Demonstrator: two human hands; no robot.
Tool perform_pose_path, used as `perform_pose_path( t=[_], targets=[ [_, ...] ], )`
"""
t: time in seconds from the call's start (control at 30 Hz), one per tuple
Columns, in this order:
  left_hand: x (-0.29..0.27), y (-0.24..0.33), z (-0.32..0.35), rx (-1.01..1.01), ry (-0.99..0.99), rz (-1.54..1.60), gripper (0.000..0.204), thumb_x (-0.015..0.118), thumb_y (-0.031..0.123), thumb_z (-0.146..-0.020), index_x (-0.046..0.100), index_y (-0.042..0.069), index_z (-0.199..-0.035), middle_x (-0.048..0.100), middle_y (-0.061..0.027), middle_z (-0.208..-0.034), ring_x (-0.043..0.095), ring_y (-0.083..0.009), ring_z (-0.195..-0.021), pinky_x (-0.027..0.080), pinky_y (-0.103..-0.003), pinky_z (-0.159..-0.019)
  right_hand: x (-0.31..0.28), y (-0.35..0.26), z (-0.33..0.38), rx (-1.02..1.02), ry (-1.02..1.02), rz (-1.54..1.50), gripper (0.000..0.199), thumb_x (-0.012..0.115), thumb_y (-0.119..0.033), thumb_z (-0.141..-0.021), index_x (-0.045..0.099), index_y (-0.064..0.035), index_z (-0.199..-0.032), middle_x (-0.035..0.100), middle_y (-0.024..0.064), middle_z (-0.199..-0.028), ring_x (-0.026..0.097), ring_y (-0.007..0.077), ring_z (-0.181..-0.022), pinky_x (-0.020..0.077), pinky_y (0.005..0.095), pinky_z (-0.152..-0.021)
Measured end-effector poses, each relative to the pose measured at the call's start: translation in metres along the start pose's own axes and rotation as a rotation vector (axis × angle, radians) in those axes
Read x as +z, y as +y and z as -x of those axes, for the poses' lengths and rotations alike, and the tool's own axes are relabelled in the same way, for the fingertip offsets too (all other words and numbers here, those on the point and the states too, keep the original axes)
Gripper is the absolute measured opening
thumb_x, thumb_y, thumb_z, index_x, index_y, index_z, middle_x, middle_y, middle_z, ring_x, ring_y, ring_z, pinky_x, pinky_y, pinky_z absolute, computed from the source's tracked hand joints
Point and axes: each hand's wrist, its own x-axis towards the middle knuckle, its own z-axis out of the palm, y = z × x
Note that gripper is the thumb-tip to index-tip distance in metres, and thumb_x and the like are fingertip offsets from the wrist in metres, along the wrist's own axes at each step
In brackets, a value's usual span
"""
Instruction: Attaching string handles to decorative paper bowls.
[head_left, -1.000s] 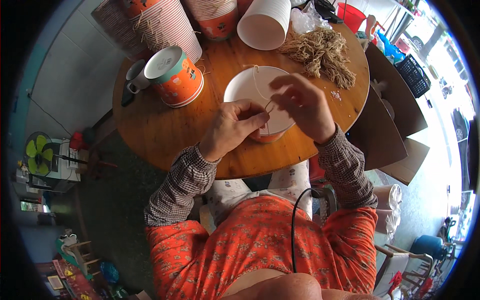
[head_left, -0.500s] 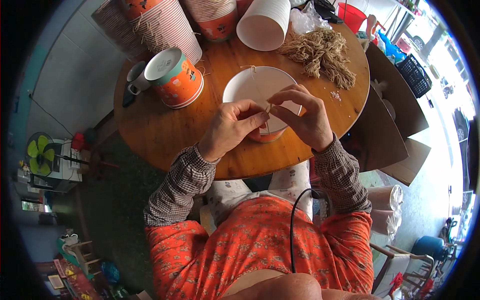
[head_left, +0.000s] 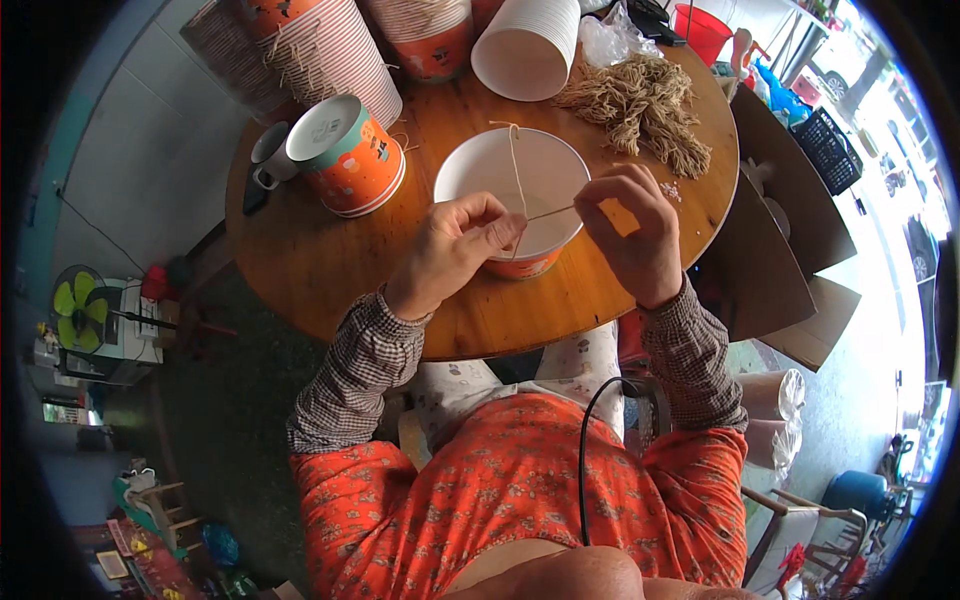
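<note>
A wide paper bucket [head_left: 470, 165], white inside and orange outside, stands on the round wooden table in front of me. Thin tan string [head_left: 517, 168] runs from its far rim across the opening to my fingers. Above the near left part of the rim, my left hand [head_left: 455, 245] pinches the string between thumb and index finger. To the right of the bucket, my right hand [head_left: 632, 232] pinches the string's end and holds that stretch taut between both hands. A short tail of string hangs below the left fingertips.
A tangled bundle of tan strings [head_left: 650, 105] lies at the back right. Tall stacks of paper buckets [head_left: 335, 65] stand at the back left, with an upturned orange bucket [head_left: 365, 165] and a grey mug [head_left: 270, 155] nearby. A white bucket [head_left: 525, 55] lies tipped behind. Open cardboard boxes [head_left: 770, 240] flank the table's right side.
My right hand has moved away to the right, drawing the string out straight from my left fingers. Both hands were together over the bucket before. The bucket has shifted slightly left.
</note>
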Motion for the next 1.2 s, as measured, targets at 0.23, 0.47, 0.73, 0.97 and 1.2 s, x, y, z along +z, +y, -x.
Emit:
perform_pose_path(
  t=[0.23,0.47,0.73,0.97,1.2],
  targets=[
    [0.004,0.008,-0.001,0.016,0.001,0.226,0.023,0.060,0.020,-0.095,0.066,-0.001,-0.102,0.065,-0.0006,-0.087,0.059,-0.0064,-0.081,0.047,-0.022,-0.081,0.015,-0.014,0.003,0.010,-0.143,-0.269,0.014,0.073,-0.004,-0.075,0.068,-0.0081,-0.087,0.059,0.0067,-0.089,0.058,0.0241,-0.089,0.0461,0.0350,-0.080],
    [0.011,0.018,0.005,-0.037,-0.021,0.268,0.021,0.061,0.017,-0.094,0.067,-0.001,-0.103,0.066,0.0000,-0.088,0.059,-0.0055,-0.082,0.049,-0.020,-0.077,0.027,-0.001,-0.001,0.034,-0.090,-0.256,0.011,0.071,-0.006,-0.081,0.069,-0.0056,-0.092,0.060,0.0073,-0.089,0.059,0.0204,-0.087,0.0472,0.0329,-0.077],
    [0.010,0.007,0.004,0.055,0.060,0.202,0.018,0.060,0.016,-0.094,0.066,0.000,-0.099,0.064,0.0006,-0.084,0.057,-0.0057,-0.078,0.048,-0.021,-0.072,0.030,-0.006,0.006,0.390,-0.253,-0.599,0.016,0.062,-0.010,-0.091,0.066,0.0007,-0.102,0.069,0.0058,-0.090,0.063,0.0108,-0.081,0.0519,0.0261,-0.073],
    [0.012,-0.004,0.003,0.261,0.200,-0.091,0.015,0.061,0.014,-0.093,0.065,0.000,-0.094,0.064,-0.0009,-0.080,0.057,-0.0046,-0.070,0.048,-0.020,-0.063,0.026,-0.008,0.004,0.307,-0.273,-0.310,0.012,0.066,-0.008,-0.088,0.064,-0.0005,-0.097,0.067,-0.0001,-0.082,0.057,0.0045,-0.070,0.0466,0.0207,-0.061],
    [0.021,-0.002,0.003,0.288,0.268,-0.086,0.014,0.062,0.014,-0.093,0.064,0.000,-0.093,0.063,-0.0011,-0.078,0.057,-0.0049,-0.066,0.048,-0.020,-0.061,0.027,-0.014,0.007,0.283,-0.189,-0.313,0.007,0.065,-0.005,-0.085,0.061,-0.0020,-0.090,0.064,0.0003,-0.077,0.056,0.0049,-0.066,0.0451,0.0214,-0.058]
  ],
)
